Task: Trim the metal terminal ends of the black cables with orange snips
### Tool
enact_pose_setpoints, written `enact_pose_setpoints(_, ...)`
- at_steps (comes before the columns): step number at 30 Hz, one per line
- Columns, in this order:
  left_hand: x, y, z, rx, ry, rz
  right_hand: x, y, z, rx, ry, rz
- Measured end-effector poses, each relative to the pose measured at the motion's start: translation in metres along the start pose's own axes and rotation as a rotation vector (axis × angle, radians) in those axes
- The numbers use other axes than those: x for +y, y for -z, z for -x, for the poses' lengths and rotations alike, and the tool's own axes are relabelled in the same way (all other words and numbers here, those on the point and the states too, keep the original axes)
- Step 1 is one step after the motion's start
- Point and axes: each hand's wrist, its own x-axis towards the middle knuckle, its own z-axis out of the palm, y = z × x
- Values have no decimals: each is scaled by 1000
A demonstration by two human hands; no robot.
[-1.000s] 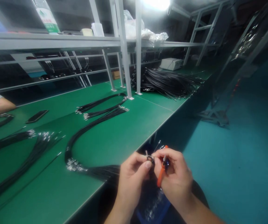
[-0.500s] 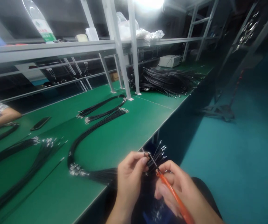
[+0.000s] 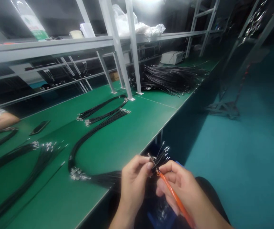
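Note:
Below the table's front edge, my left hand (image 3: 135, 178) pinches a thin black cable (image 3: 154, 159) near its end. My right hand (image 3: 177, 184), closed, grips a slim orange-handled tool (image 3: 173, 194) with a narrow metal tip. That tip lies against or across the cable at my left fingertips; I cannot tell whether it bites. Behind my fingers fan several black cables with silver ends (image 3: 165, 151). A long black cable bundle (image 3: 79, 143) curves over the green table and runs to my left hand. Metal connectors (image 3: 77, 174) cluster at its bend.
More cable bundles (image 3: 20, 187) lie at left, beside a phone-like black object (image 3: 39, 127) and another person's arm (image 3: 5, 121). A big cable pile (image 3: 170, 78) sits at the back, near a pale box (image 3: 172, 57). White shelf posts (image 3: 122, 63) rise from the green table (image 3: 117, 143).
The orange-handled tool has shifted slightly left and up, its tip now reaching past my left fingertips. My right hand has come closer to my left. The view has shifted a little.

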Motion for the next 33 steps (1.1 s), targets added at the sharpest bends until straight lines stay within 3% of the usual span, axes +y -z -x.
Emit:
enact_pose_setpoints(14, -5, -1, -3, -32, 21, -47, 5, 5, 4, -7, -61, 33)
enact_pose_setpoints(23, -8, -1, -6, -58, 56, 31, 0, 21, 11, -39, -101, 96)
enact_pose_setpoints(33, -9, -8, -4, 16, 15, -66, 1, 13, 10, -42, -87, 54)
